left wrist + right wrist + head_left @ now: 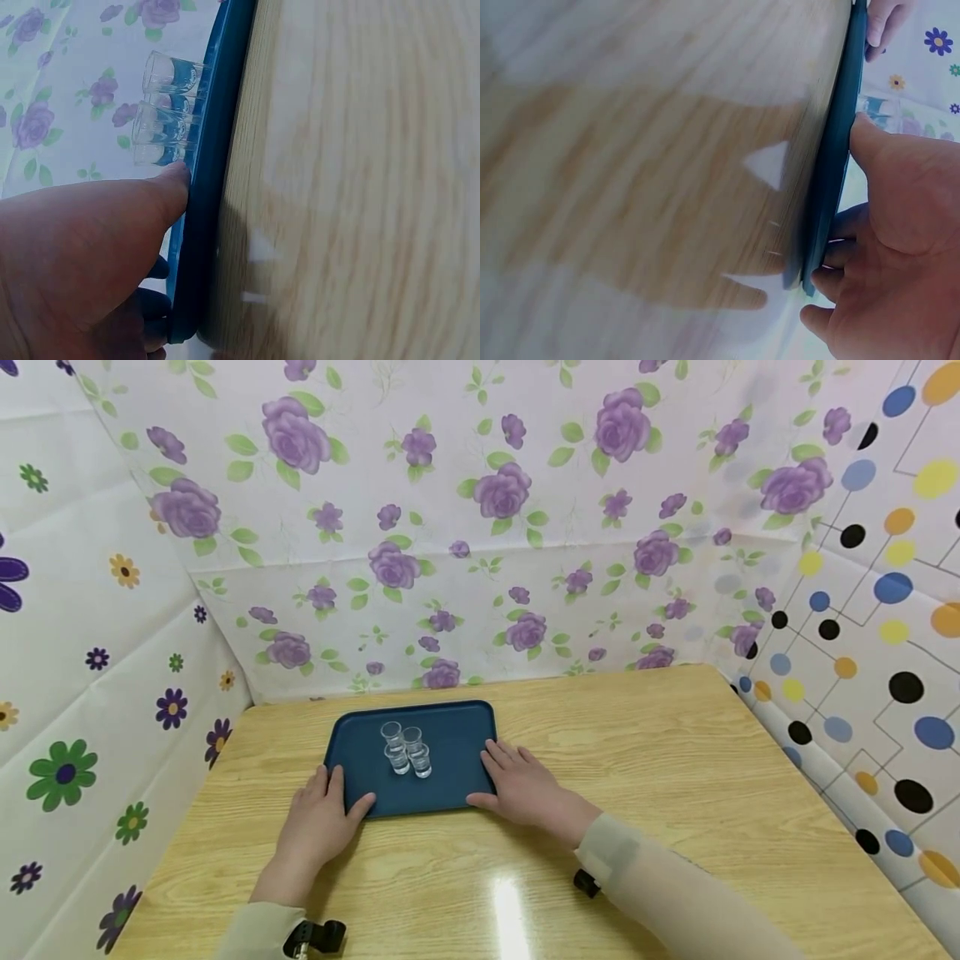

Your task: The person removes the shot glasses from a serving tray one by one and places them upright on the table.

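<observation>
A dark blue rectangular tray point(457, 752) lies on the wooden table, towards the left in the head view. Several small clear shot glasses point(397, 760) stand upright in a close cluster near its middle. My left hand point(318, 818) grips the tray's near left corner, its thumb on the front rim and its fingers along the left side. At the near right corner my right hand point(521, 785) holds the tray the same way, thumb over the front rim point(832, 161). Both wrist views show the fingers bent at the tray's side; their tips are partly hidden.
The light wooden table point(675, 760) extends to the right of the tray and in front of it. A cloth with purple roses point(502, 493) hangs behind. Flowered cloth point(67, 777) borders the left side, dotted cloth point(892, 685) the right.
</observation>
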A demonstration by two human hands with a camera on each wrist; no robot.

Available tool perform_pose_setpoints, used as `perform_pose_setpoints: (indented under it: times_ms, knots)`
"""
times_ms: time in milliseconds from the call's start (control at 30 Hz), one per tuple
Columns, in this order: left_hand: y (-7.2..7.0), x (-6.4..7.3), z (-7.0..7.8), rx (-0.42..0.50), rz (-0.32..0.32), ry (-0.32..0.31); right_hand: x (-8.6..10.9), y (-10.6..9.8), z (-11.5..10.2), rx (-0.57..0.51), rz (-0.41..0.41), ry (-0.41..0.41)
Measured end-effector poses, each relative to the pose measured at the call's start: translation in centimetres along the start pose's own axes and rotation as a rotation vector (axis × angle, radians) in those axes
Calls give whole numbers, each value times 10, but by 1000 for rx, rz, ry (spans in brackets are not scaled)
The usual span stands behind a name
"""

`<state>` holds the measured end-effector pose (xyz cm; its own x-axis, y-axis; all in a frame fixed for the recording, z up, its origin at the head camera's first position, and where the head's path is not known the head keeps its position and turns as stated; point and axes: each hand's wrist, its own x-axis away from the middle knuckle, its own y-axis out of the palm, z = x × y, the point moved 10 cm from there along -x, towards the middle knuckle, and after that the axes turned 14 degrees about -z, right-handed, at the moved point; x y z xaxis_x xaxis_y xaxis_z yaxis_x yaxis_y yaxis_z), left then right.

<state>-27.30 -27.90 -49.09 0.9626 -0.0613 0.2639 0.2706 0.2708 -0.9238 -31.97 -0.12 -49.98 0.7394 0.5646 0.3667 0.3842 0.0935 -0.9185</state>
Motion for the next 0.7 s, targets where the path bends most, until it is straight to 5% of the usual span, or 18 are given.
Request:
perform_pose_setpoints:
  times_ms: [700]
  knots:
    - [14, -5, 35, 16, -6, 36, 24, 3, 37, -51, 36, -35]
